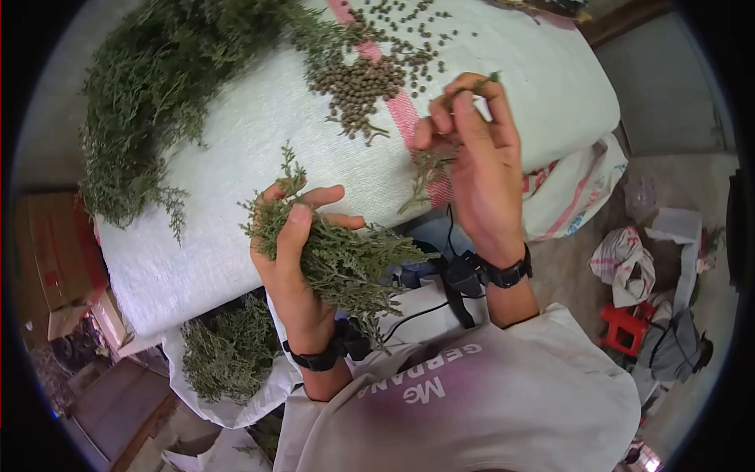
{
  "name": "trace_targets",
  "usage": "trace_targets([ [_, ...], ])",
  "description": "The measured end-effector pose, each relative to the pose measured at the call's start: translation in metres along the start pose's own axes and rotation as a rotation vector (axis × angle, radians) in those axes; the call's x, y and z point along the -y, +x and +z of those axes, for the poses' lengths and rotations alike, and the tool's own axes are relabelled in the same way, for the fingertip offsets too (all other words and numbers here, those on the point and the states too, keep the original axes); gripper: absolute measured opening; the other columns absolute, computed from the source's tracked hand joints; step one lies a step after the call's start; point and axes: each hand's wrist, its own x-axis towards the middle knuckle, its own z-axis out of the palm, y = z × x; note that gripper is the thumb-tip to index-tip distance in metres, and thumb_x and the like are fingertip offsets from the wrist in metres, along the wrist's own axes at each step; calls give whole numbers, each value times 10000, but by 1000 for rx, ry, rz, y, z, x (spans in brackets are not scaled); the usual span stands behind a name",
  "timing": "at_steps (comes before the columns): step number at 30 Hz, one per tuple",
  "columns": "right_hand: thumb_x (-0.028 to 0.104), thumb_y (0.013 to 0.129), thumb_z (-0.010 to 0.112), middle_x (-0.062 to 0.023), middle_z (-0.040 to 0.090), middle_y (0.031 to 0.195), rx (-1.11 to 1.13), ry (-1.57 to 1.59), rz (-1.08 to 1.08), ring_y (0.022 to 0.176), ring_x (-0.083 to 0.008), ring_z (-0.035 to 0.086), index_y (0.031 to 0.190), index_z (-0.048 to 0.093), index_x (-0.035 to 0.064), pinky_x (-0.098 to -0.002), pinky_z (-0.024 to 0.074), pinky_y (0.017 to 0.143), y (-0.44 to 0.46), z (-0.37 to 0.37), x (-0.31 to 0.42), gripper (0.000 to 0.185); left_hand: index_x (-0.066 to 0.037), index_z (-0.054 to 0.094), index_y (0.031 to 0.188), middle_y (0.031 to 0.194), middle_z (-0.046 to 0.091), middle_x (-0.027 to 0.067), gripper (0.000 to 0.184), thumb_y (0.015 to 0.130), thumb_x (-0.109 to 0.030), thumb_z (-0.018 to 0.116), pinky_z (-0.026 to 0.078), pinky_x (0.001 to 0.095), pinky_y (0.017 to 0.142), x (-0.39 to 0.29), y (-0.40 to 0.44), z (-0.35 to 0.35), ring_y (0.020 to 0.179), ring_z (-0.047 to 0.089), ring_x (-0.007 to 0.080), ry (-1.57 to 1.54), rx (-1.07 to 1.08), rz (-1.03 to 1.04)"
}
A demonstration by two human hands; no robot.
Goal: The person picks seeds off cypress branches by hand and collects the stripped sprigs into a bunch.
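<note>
My left hand is closed around a bunch of green conifer sprigs, which sticks out to both sides of the palm. Higher up, my right hand pinches a small conifer sprig that hangs below the curled fingers; a green tip shows above the index finger. Both hands are above a stuffed white woven sack with pink stripes. Just left of my right hand, a heap of small round brown cones lies on the sack, with loose ones scattered behind it.
A large pile of conifer branches covers the sack's far left. Below, an open white bag holds more greenery. Cardboard boxes stand at left. On the right floor are a red plastic stool and a crumpled sack.
</note>
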Motion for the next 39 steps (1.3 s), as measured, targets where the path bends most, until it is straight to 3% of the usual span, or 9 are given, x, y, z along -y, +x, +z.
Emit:
trace_targets([
  [3,215,1047,486,-17,456,857,31,-19,-21,702,-142,528,1132,493,76,-291,466,662,-1,-2,2,163,20,447,1259,1075,648,241,403,953,-188,605,561,350,671,5,-4,4,799,684,272,-63,20,-22],
  [7,181,979,603,22,450,771,51,178,262,622,-81,477,1133,490,77,-234,387,561,-7,-1,17,218,16,482,1232,1054,642,181,375,961,-206,613,543,325,723,20,-5,0,838,653,228,-116,60,-4],
  [14,70,795,783,104,450,632,573,-376,323,589,7,380,985,633,56,-190,247,533,-17,12,24,243,9,535,1168,972,628,84,330,945,-198,663,501,277,742,23,-15,7,863,604,156,-16,-46,66],
  [19,75,780,798,78,560,695,565,-359,273,589,1,395,886,682,38,-193,263,532,-21,7,16,161,0,570,1052,923,619,66,244,919,-164,692,476,255,742,24,-13,4,845,597,138,193,-32,176],
  [23,60,781,796,41,624,744,268,-244,222,593,-5,411,870,691,23,-190,281,536,-17,-1,17,143,-8,561,963,896,612,75,173,901,-110,687,481,259,747,19,-10,-15,798,602,141,283,73,138],
  [26,101,803,809,0,662,782,223,-142,359,677,-16,524,861,703,2,-193,420,605,-16,-12,29,156,-13,546,919,878,613,83,145,888,-67,676,491,269,739,16,-8,-13,769,607,146,283,155,132],
  [30,32,830,748,5,647,788,368,-420,123,610,-21,430,871,701,-11,-197,327,559,-19,-15,40,76,-9,536,894,843,619,94,127,879,-33,660,502,285,700,5,-10,8,725,611,156,227,115,156],
  [33,40,839,747,13,642,778,387,-350,176,612,-17,420,869,699,-13,-200,320,553,-27,-13,29,78,8,550,918,820,624,100,114,889,-44,648,506,294,669,-2,-9,19,692,613,164,214,48,138],
  [39,50,849,745,34,614,744,343,-297,253,615,-10,404,854,690,-11,-201,294,538,-36,-11,21,82,43,576,1007,802,624,113,185,914,-105,636,495,292,611,1,-7,12,622,600,171,29,232,-128],
])
